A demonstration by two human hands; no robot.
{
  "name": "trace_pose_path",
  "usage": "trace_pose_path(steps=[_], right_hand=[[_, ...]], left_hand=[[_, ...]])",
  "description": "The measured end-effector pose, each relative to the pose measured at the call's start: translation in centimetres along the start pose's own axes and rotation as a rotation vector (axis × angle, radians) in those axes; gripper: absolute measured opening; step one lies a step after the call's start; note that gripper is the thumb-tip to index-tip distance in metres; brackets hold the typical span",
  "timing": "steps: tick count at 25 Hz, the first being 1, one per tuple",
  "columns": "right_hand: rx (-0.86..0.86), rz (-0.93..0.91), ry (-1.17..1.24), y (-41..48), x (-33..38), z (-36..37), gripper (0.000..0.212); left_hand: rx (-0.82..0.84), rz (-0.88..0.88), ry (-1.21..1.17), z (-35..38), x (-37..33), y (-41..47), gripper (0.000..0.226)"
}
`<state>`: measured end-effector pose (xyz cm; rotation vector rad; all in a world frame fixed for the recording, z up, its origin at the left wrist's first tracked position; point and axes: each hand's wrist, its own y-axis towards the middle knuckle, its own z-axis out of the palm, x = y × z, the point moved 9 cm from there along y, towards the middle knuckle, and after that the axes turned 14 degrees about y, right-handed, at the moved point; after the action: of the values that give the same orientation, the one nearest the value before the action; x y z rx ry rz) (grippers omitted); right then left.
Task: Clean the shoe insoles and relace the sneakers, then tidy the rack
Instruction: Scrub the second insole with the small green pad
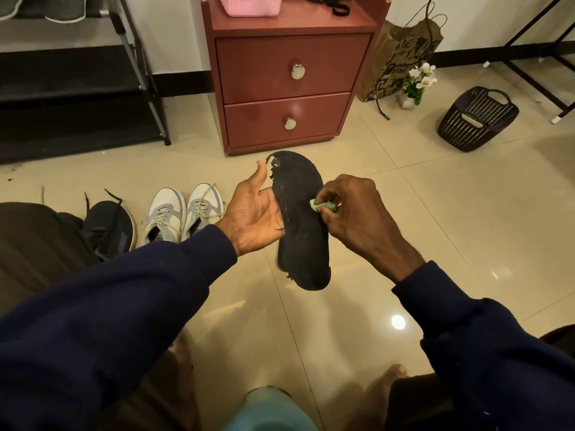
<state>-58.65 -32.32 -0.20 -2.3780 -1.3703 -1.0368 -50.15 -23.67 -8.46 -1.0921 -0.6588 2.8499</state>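
Black insole (303,225) upright, edges frayed; grey-white sneakers (166,213) paired

The floor (435,213) is laid with glossy beige tiles that catch the ceiling lights. A red-brown cabinet (286,88) with two drawers stands on it against the wall, and a dark shoe rack (77,88) stands to its left. In front of the rack, a dark sneaker (109,225) sits beside a pair of white and grey sneakers (168,209), toes toward the wall. Right of the cabinet, a brown paper bag (401,57) leans at the wall, with a pot of white flowers (413,85) just before it and a black basket (476,119) further right.
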Motion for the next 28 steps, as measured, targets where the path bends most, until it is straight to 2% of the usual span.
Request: trace_pose_path(steps=[3,6,8,11,12,13,15,17,18,20,22,24,26,28], right_hand=[[-0.125,0.052,0.06,0.1,-0.9,-1.0,0.014],[-0.121,0.045,0.015,-0.2,-0.3,-0.4,0.017],[0.033,-0.001,0.048,-0.6,1.4,1.5,0.015],[0.433,-0.001,0.145,-2.1,3.3,4.6,0.01],[0.485,0.006,0.116,-2.2,3.1,4.7,0.009],[0.462,0.009,0.056,-1.9,2.7,4.3,0.009],[0.272,-0.028,-0.089,-1.0,2.1,2.8,0.013],[0.138,-0.086,-0.054,-0.8,2.8,2.3,0.017],[0.158,-0.105,0.04,-1.0,3.4,2.8,0.017],[0.301,-0.101,0.193,-1.6,4.4,3.9,0.013],[0.401,-0.051,0.177,-1.9,3.9,4.2,0.012],[0.278,-0.07,0.047,-1.3,3.2,2.9,0.017],[0.191,-0.102,0.05,-1.2,3.6,2.5,0.02],[0.32,-0.104,0.155,-2.0,4.2,4.4,0.019]], left_hand=[[0.005,-0.019,-0.009,0.4,1.5,0.0,0.076],[-0.034,-0.064,0.016,1.0,3.9,0.4,0.076],[-0.093,-0.047,0.026,0.4,3.9,0.7,0.077],[-0.151,-0.046,-0.024,-0.6,3.0,0.9,0.084],[-0.145,-0.045,-0.057,-0.4,2.6,0.7,0.085],[-0.142,-0.044,-0.072,-0.2,2.3,0.6,0.085],[-0.156,-0.048,-0.062,-0.3,2.1,0.6,0.083],[-0.146,-0.049,-0.076,-0.5,1.9,0.7,0.085],[-0.116,-0.04,-0.095,-0.3,1.6,0.7,0.088],[-0.017,-0.017,-0.157,0.1,1.2,1.0,0.093],[0.045,0.007,-0.225,0.3,0.8,1.3,0.092],[0.062,0.03,-0.272,0.2,0.1,1.4,0.09],[0.056,0.047,-0.298,0.1,-0.5,1.3,0.089],[0.045,0.055,-0.337,0.1,-0.7,1.2,0.087]])
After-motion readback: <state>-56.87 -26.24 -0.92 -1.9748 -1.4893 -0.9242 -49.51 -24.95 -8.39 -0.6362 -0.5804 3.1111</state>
